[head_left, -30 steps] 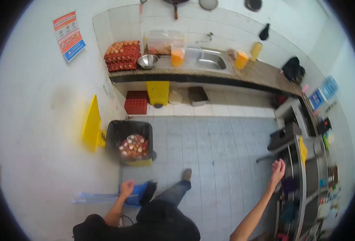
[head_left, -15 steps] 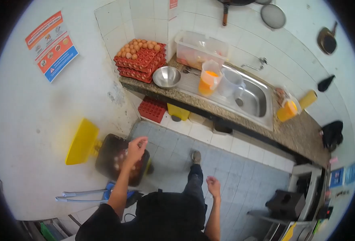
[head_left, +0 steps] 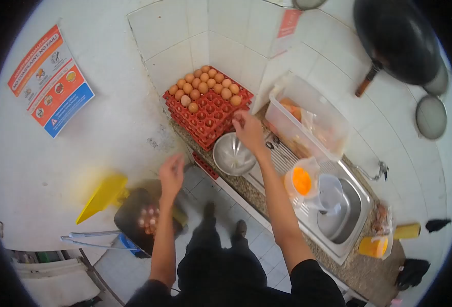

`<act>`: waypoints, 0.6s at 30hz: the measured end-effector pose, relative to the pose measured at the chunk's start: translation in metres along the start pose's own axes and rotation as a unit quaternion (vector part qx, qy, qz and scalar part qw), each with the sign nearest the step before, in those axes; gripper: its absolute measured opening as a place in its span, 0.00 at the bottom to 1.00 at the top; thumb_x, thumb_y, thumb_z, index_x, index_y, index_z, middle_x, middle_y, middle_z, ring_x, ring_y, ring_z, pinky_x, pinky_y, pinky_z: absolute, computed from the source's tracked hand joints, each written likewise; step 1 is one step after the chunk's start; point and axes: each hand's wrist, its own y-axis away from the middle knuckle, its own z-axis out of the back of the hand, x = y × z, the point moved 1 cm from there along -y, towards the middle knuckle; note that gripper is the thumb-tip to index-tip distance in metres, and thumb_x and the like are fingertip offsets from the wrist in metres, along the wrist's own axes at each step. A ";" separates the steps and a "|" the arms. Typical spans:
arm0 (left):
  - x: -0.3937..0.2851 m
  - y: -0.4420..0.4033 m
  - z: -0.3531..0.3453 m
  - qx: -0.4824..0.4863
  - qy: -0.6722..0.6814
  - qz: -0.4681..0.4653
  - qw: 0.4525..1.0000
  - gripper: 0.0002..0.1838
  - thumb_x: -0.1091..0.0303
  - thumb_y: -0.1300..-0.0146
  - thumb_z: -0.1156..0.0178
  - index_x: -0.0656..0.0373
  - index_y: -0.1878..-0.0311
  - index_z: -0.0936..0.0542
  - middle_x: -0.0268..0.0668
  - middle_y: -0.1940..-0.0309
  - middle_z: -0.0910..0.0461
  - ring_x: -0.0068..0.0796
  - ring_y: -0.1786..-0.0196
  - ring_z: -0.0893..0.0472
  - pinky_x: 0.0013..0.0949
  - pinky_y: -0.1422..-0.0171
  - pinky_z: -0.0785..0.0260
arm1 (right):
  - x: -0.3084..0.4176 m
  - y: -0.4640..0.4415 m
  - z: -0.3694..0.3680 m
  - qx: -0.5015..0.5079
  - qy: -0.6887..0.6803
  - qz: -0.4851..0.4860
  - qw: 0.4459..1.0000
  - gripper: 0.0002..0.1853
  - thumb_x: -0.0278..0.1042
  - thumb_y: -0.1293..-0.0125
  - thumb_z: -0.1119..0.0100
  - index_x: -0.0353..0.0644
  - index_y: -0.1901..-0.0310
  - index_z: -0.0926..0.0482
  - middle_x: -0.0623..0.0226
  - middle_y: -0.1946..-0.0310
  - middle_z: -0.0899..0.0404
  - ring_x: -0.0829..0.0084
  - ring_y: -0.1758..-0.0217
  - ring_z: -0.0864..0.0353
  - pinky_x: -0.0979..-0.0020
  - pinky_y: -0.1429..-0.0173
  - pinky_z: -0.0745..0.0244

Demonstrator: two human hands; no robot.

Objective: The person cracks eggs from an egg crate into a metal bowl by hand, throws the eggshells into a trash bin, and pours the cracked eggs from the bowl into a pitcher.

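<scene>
My right hand (head_left: 248, 134) is over the steel bowl (head_left: 234, 154), at the edge of the stacked red egg trays (head_left: 205, 113). Its fingers are bent but apart, and nothing shows in them. Brown eggs (head_left: 203, 87) fill the far part of the top tray; the near cups hold none. My left hand (head_left: 171, 176) hangs lower, between the counter and a dark bin (head_left: 134, 217) with eggshells inside. Slightly blurred, its fingers are loosely stretched with nothing visible in them.
A jug of orange liquid (head_left: 302, 183) and a clear jug (head_left: 330, 192) stand by the sink (head_left: 356, 225). Behind them is a plastic tub (head_left: 333, 120). Another orange-filled jug (head_left: 373, 247) sits farther right. The bin's yellow lid (head_left: 102, 197) leans against the wall.
I have moved nearer to the egg trays. My right hand has gone from low by my side to over the bowl beside the trays. My left hand has moved up away from the bin.
</scene>
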 end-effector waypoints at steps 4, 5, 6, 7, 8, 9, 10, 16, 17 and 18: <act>-0.003 -0.124 -0.065 -0.053 -0.077 -0.044 0.995 0.23 0.67 0.37 0.33 0.65 0.40 0.22 0.52 0.50 0.23 0.53 0.51 0.21 0.46 0.46 0.28 | -0.012 -0.081 -0.032 -0.051 0.120 0.058 0.990 0.13 0.33 0.36 0.37 0.40 0.51 0.19 0.51 0.61 0.17 0.46 0.57 0.20 0.51 0.49 0.24; -0.002 -0.143 -0.075 -0.037 -0.104 -0.031 0.993 0.25 0.67 0.38 0.32 0.65 0.39 0.24 0.52 0.49 0.25 0.54 0.49 0.23 0.47 0.45 0.28 | -0.019 -0.093 -0.037 -0.053 0.120 0.037 0.991 0.13 0.33 0.36 0.38 0.40 0.50 0.19 0.49 0.59 0.17 0.45 0.56 0.21 0.51 0.48 0.24; -0.002 -0.158 -0.082 -0.022 -0.128 -0.015 0.991 0.27 0.67 0.39 0.31 0.65 0.38 0.25 0.53 0.48 0.27 0.56 0.48 0.24 0.49 0.44 0.29 | -0.026 -0.105 -0.040 -0.051 0.123 0.019 0.991 0.14 0.32 0.36 0.38 0.40 0.49 0.19 0.48 0.58 0.17 0.43 0.55 0.21 0.50 0.47 0.24; 0.000 -0.164 -0.086 -0.004 -0.130 0.001 0.991 0.28 0.67 0.40 0.30 0.65 0.38 0.25 0.53 0.48 0.28 0.56 0.47 0.24 0.49 0.44 0.29 | -0.034 -0.114 -0.041 -0.043 0.128 0.003 0.991 0.15 0.32 0.36 0.38 0.40 0.49 0.19 0.47 0.56 0.17 0.41 0.55 0.21 0.49 0.46 0.24; -0.001 -0.169 -0.087 0.010 -0.131 0.016 0.991 0.28 0.67 0.41 0.29 0.65 0.38 0.26 0.52 0.48 0.29 0.56 0.47 0.25 0.49 0.43 0.29 | -0.045 -0.125 -0.042 -0.004 0.146 -0.013 0.989 0.16 0.32 0.36 0.38 0.39 0.47 0.19 0.46 0.55 0.17 0.42 0.53 0.20 0.50 0.45 0.24; -0.002 -0.174 -0.088 0.021 -0.133 0.031 0.990 0.29 0.67 0.42 0.29 0.64 0.39 0.26 0.52 0.48 0.30 0.57 0.47 0.26 0.49 0.43 0.30 | -0.055 -0.138 -0.044 0.035 0.162 -0.028 0.986 0.17 0.33 0.37 0.38 0.39 0.46 0.20 0.46 0.54 0.17 0.42 0.52 0.20 0.50 0.44 0.24; -0.003 -0.177 -0.088 0.013 -0.111 0.037 0.993 0.28 0.68 0.43 0.29 0.64 0.40 0.26 0.52 0.48 0.30 0.56 0.47 0.25 0.49 0.43 0.30 | -0.065 -0.150 -0.046 0.070 0.175 -0.045 0.981 0.18 0.33 0.37 0.38 0.39 0.45 0.20 0.46 0.52 0.17 0.42 0.50 0.20 0.51 0.43 0.24; 0.009 -0.183 -0.090 -0.021 -0.025 0.005 0.999 0.24 0.72 0.45 0.28 0.64 0.46 0.24 0.48 0.50 0.27 0.54 0.47 0.24 0.49 0.42 0.30 | -0.083 -0.184 -0.047 0.240 0.146 -0.095 0.955 0.22 0.36 0.39 0.36 0.42 0.43 0.20 0.47 0.53 0.16 0.50 0.46 0.17 0.56 0.42 0.23; 0.012 -0.183 -0.092 -0.029 -0.017 0.001 0.999 0.23 0.73 0.44 0.28 0.64 0.46 0.24 0.48 0.50 0.26 0.53 0.48 0.23 0.48 0.43 0.29 | -0.086 -0.188 -0.047 0.253 0.147 -0.091 0.952 0.21 0.35 0.39 0.36 0.42 0.43 0.20 0.47 0.53 0.16 0.49 0.46 0.17 0.56 0.42 0.23; 0.013 -0.183 -0.093 -0.037 -0.012 -0.004 0.999 0.23 0.73 0.44 0.28 0.65 0.46 0.24 0.47 0.51 0.25 0.53 0.49 0.23 0.47 0.43 0.29 | -0.088 -0.191 -0.045 0.265 0.146 -0.087 0.949 0.21 0.35 0.40 0.36 0.43 0.44 0.20 0.47 0.53 0.16 0.48 0.47 0.17 0.56 0.42 0.23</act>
